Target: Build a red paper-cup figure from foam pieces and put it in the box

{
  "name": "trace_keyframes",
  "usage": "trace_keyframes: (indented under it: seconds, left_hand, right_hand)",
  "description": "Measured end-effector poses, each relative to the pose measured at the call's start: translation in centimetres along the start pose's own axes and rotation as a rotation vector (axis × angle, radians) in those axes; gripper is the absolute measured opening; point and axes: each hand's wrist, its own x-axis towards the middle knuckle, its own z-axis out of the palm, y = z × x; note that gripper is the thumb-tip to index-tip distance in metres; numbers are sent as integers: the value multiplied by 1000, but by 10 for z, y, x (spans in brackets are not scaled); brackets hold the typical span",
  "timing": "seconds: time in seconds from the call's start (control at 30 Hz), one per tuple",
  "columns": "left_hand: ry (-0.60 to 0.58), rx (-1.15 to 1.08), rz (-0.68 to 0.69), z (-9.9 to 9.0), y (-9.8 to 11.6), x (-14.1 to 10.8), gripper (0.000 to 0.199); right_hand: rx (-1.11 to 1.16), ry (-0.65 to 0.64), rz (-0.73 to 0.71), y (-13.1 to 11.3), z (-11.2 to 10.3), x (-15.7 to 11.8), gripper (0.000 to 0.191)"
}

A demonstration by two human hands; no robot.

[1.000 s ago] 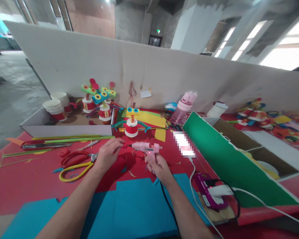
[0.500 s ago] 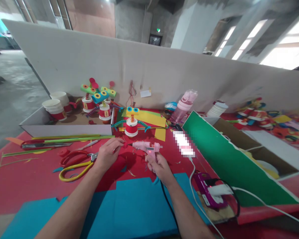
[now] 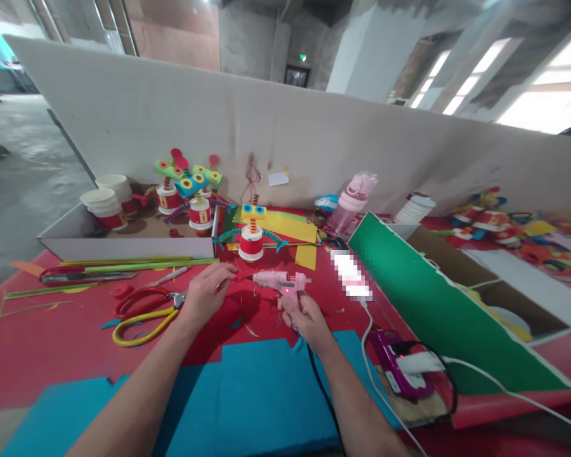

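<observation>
My right hand (image 3: 304, 317) is wrapped round the handle of a pink glue gun (image 3: 285, 284), whose nozzle points left. At the nozzle tip is a small red paper piece (image 3: 239, 277), pinched by the fingers of my left hand (image 3: 209, 291). Just behind the gun stands a cup figure (image 3: 251, 241) with a yellow head, blue eyes and teal folded arms. Red and yellow handled pliers (image 3: 147, 320) lie left of my left hand.
A white box (image 3: 128, 249) with cups and finished figures stands at the back left. Yellow paper (image 3: 290, 225), a pink bottle (image 3: 354, 203), a green-sided box (image 3: 409, 298) and a purple power bank (image 3: 400, 365) with cables are around. Blue sheets (image 3: 261, 393) lie in front.
</observation>
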Motion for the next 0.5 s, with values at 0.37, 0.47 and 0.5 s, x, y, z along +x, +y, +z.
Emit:
trace_keyframes:
  seconds: [0.37, 0.47, 0.5]
  left_hand:
    - [-15, -10, -14, -1, 0, 0, 17]
    - [-15, -7, -6, -1, 0, 0, 17]
    - [-15, -5, -3, -1, 0, 0, 17]
  right_hand:
    - [-15, 14, 1, 0, 0, 0, 42]
    - [-6, -4, 6, -1, 0, -1, 42]
    - [-1, -3, 6, -2, 0, -1, 42]
